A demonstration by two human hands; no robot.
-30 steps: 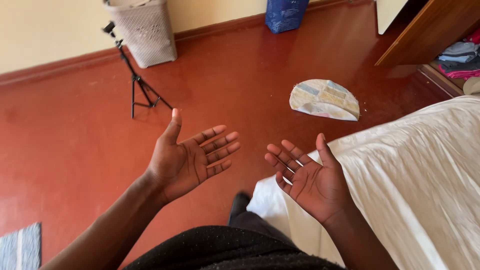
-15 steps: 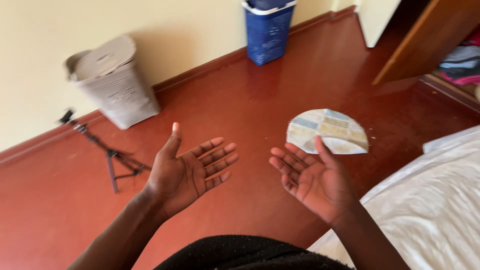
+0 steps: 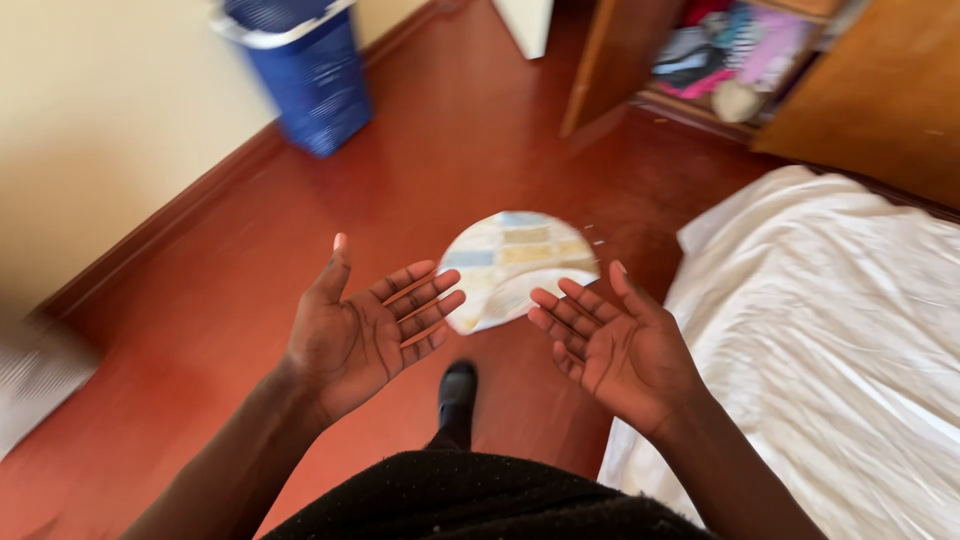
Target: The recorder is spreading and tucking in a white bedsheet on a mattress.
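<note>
My left hand (image 3: pixel 365 325) is held out palm up, fingers spread, holding nothing. My right hand (image 3: pixel 610 345) is beside it, also palm up with fingers apart and nothing in it. Both hover over the red floor (image 3: pixel 230 300). A pale patterned folded cloth (image 3: pixel 515 265) lies on the floor just beyond and between my fingertips, not touched. White bedding (image 3: pixel 830 330) lies to the right of my right hand. My dark shoe (image 3: pixel 458 392) shows below, between my hands.
A blue laundry basket (image 3: pixel 305 70) stands against the cream wall at the far left. An open wooden wardrobe (image 3: pixel 740 60) with clothes inside is at the far right. A pale blurred bin (image 3: pixel 35 375) sits at the left edge.
The view has swung right: the grey bin and tripod slid out to the left, and the blue basket and wardrobe came into view. My hands stay open, palms up.
</note>
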